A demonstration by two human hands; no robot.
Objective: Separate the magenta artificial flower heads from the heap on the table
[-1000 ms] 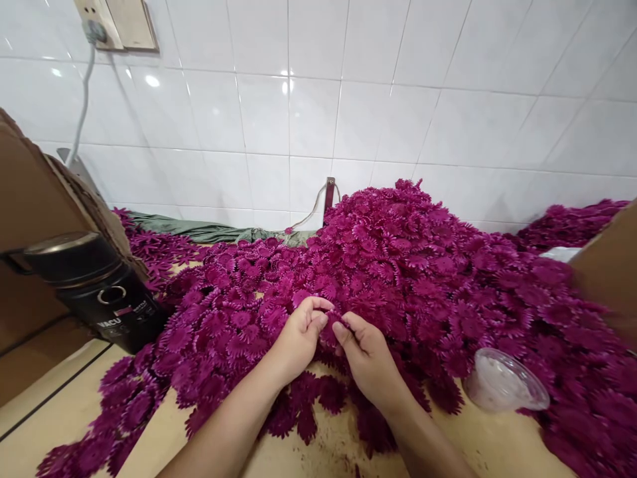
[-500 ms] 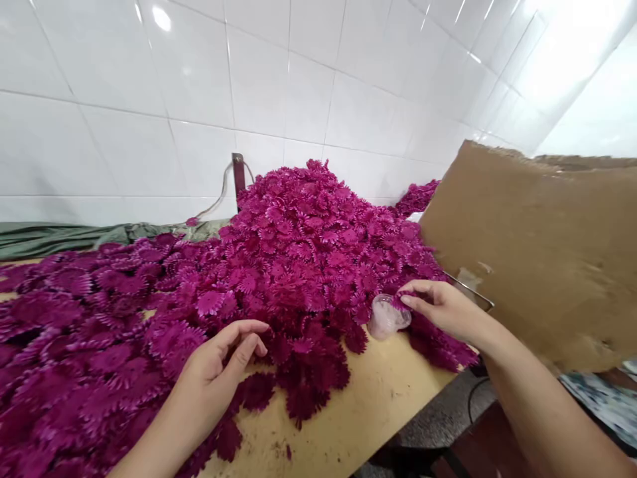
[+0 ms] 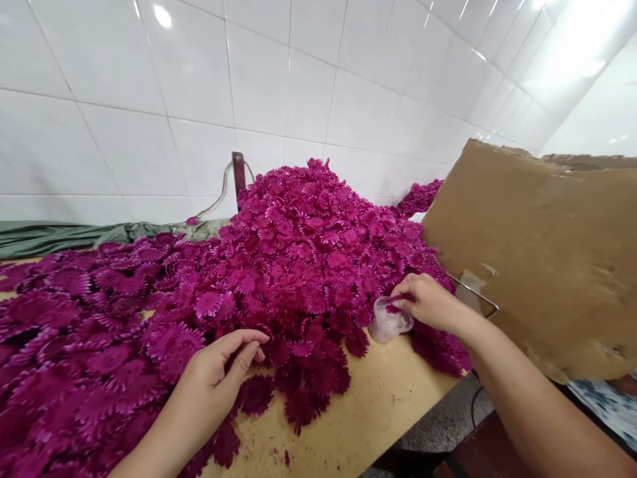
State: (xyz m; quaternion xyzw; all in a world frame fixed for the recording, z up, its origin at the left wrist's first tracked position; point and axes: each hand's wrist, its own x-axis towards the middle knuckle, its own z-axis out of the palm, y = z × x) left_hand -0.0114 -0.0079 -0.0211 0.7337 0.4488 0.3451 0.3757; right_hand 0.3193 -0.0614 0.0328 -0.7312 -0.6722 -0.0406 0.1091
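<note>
My right hand (image 3: 428, 302) pinches a small magenta fabric flower (image 3: 394, 305) between thumb and fingers. The flower is at the mouth of a clear plastic cup (image 3: 383, 328) with a whitish, glue-like substance inside. Its lower edge is partly hidden, so I cannot tell whether it touches the white stuff. My left hand (image 3: 219, 372) is at the front edge of the flower heap (image 3: 303, 265), with its fingers curled and the thumb tip close to the index fingertip. Dark magenta petals lie right behind those fingertips; whatever they hold, if anything, cannot be made out.
Loose magenta flowers (image 3: 99, 358) cover the left side of the yellowish tabletop (image 3: 323, 445). A brown cardboard sheet (image 3: 537, 265) leans at the right, with a metal rod (image 3: 478, 295) beside it. White tiles (image 3: 189, 79) and a green cloth (image 3: 74, 236) are behind.
My right hand has moved slightly left and tipped down, bringing the flower from the cup's right rim to over its mouth. My left hand has sunk a little.
</note>
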